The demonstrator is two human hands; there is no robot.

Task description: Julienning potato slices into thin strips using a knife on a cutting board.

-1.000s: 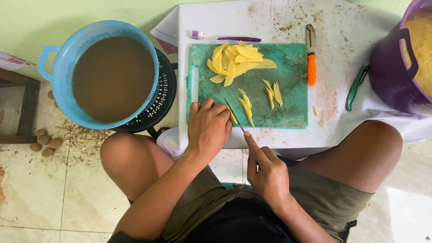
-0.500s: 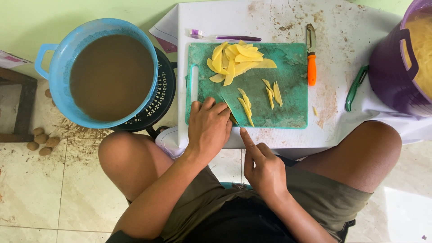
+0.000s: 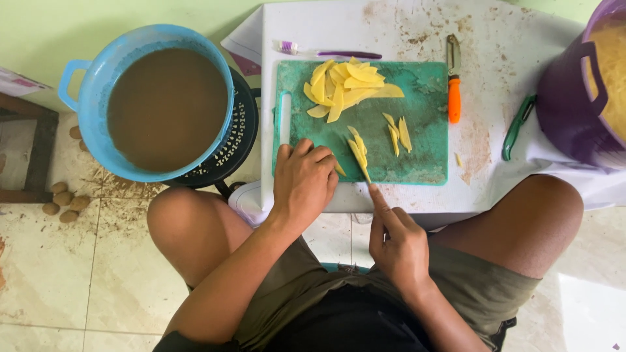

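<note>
L hand point(image 3: 303, 184) lies curled, fingers down, on the near-left part of the green board point(image 3: 424, 111), pinning a potato piece point(image 3: 340, 169) that is mostly hidden under it. R hand point(image 3: 398, 244) grips a knife point(image 3: 360, 160), index finger along its back. Blade long axis runs near-to-far, tip pointing away from the body w/ a slight left lean, just right of L fingertips; cut strips point(image 3: 398, 132) lie further right on the board, slices point(image 3: 345, 88) at the far edge.

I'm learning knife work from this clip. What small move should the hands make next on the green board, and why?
Probably slide the left hand a little further left and bring the knife down for another strip. The right hand holds the blade beside the left fingertips, with cut strips lying just right of it on the cutting board.
</note>
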